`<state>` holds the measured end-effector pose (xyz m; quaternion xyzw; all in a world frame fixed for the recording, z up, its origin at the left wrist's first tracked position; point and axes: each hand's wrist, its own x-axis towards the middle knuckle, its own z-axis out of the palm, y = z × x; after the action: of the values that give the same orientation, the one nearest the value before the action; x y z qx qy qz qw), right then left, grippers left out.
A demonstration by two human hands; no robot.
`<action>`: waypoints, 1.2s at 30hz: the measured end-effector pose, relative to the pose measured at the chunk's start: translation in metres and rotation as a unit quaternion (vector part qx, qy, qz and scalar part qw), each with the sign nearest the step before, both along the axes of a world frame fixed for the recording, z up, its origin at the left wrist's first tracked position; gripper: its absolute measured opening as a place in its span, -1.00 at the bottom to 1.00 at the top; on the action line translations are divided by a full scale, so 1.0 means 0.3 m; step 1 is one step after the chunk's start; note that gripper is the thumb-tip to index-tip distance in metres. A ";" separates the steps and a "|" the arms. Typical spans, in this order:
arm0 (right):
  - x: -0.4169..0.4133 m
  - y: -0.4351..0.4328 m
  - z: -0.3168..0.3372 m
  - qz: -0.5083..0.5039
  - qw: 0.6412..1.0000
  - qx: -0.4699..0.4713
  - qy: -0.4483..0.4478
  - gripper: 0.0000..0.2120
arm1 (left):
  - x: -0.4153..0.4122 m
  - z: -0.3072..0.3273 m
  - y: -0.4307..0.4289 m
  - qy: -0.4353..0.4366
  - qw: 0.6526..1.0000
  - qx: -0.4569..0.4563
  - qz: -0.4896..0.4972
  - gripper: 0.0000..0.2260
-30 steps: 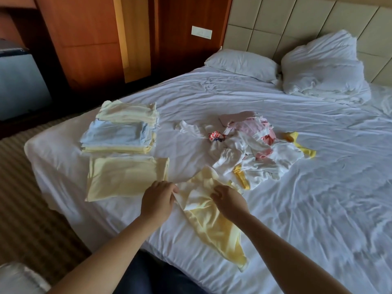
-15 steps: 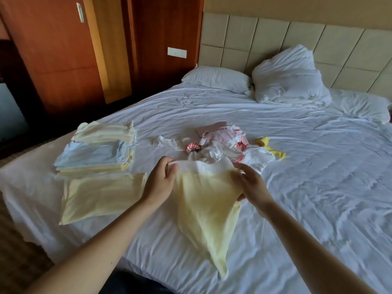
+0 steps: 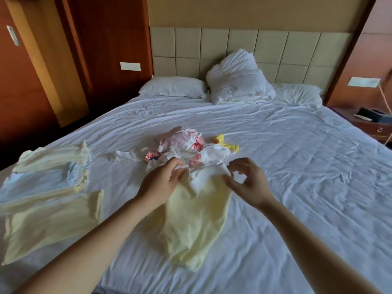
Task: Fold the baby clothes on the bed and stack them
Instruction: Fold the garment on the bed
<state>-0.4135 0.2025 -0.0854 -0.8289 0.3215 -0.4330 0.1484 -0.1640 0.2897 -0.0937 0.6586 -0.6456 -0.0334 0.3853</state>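
A pale yellow baby garment [image 3: 197,225] hangs over the white bed [image 3: 297,166] in front of me. My left hand [image 3: 161,183] pinches its upper left edge. My right hand [image 3: 248,183] is at the upper right edge with its fingers spread and curved; the cloth sits just under the thumb, and I cannot tell whether it is held. Behind the garment lies a heap of unfolded pink, white and yellow baby clothes [image 3: 191,149]. At the left, a stack of folded yellow and blue clothes [image 3: 48,172] sits beside a single folded yellow piece [image 3: 51,223].
Three white pillows [image 3: 237,79] lie against the padded headboard. A wooden wardrobe [image 3: 42,60] stands along the left side. A nightstand [image 3: 369,122] with small items sits at the far right. The right half of the sheet is bare and wrinkled.
The garment was lifted from the sheet and held up by both hands. My right hand's fingers have now spread away from its edge, and the cloth sags lower. The view tilted upward.
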 end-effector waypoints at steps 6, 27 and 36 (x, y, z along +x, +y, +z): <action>-0.050 0.029 -0.115 0.000 0.981 0.179 0.076 -0.83 | -0.024 -0.169 0.024 0.068 0.986 0.149 0.019 -0.80; -0.109 0.007 -0.127 0.040 0.962 0.249 0.106 -0.78 | 0.038 -0.140 0.087 -0.176 0.941 0.242 0.159 -0.68; -0.212 -0.095 0.095 -0.002 0.954 0.291 0.073 -0.89 | -0.071 0.180 -0.111 0.189 0.960 0.199 -0.058 -0.84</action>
<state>-0.4770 0.1740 -0.0569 -0.7784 0.4454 -0.2597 0.3582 -0.1853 0.2564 -0.0397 0.6651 -0.5785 -0.3070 0.3587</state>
